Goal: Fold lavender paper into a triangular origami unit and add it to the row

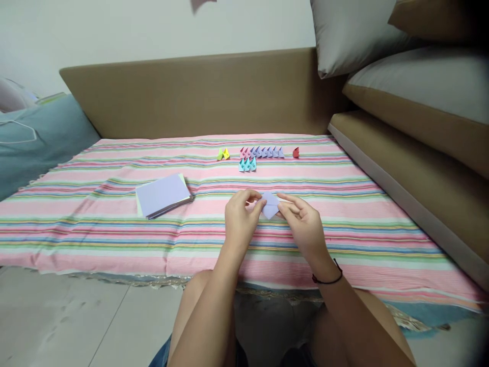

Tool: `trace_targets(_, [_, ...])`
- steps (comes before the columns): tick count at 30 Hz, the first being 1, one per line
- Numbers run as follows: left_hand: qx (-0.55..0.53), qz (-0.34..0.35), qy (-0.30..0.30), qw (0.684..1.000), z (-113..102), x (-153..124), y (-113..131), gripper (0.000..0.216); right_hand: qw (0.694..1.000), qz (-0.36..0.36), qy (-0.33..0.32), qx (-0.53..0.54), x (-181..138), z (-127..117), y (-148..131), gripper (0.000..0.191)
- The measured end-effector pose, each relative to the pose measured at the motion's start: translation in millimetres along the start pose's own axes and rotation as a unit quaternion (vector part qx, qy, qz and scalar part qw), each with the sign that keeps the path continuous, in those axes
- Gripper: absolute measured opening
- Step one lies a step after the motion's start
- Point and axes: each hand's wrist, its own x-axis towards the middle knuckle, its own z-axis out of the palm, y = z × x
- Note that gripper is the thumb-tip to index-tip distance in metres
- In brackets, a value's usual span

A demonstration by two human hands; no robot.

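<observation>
Between my two hands is a small folded piece of lilac paper, diamond-shaped with a crease or edge across its middle. My left hand pinches its left corner between thumb and fingers. On the opposite corner, my right hand pinches it the same way; a dark cord bracelet circles that wrist. Beyond the hands lie folded paper pieces: a row of pink and lilac ones, several turquoise ones, yellow-green ones and a single red one.
A stack of coloured paper, lilac on top, lies to the left on the striped cloth. Large cushions are piled along the right side. A brown backrest closes off the back, and a blue-grey pillow is at far left.
</observation>
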Motion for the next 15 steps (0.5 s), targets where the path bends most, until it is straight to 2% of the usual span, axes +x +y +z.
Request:
trace_targets(1, [-0.021,-0.003,-0.013,1.0,2,-1,1,0.007,1.0,-0.021,0.004,-0.021,-1,1,0,0.035])
trace_targets(3, [-0.123,-0.055,-0.052,0.989,6,-3,4,0.013,0.996,-0.065,0.005,-0.067,-4,3,-2,0.033])
trace_targets(6, [-0.302,-0.159,-0.087,0.936,10,-4,8,0.024,0.978,-0.138,-0.005,-0.155,-6,1,-3,0.03])
trace_targets(8, [-0.371,-0.201,-0.094,0.902,11,-3,10,0.026,0.958,-0.187,-0.016,-0.217,-6,-2,-5,0.029])
trace_targets(11, [-0.399,-0.231,-0.101,0.882,7,-2,12,0.027,0.923,-0.249,-0.027,-0.291,-4,-5,-8,0.03])
trace_targets(15, [-0.374,-0.257,-0.106,0.885,-2,1,12,0.024,0.875,-0.316,-0.057,-0.363,1,-12,-12,0.038])
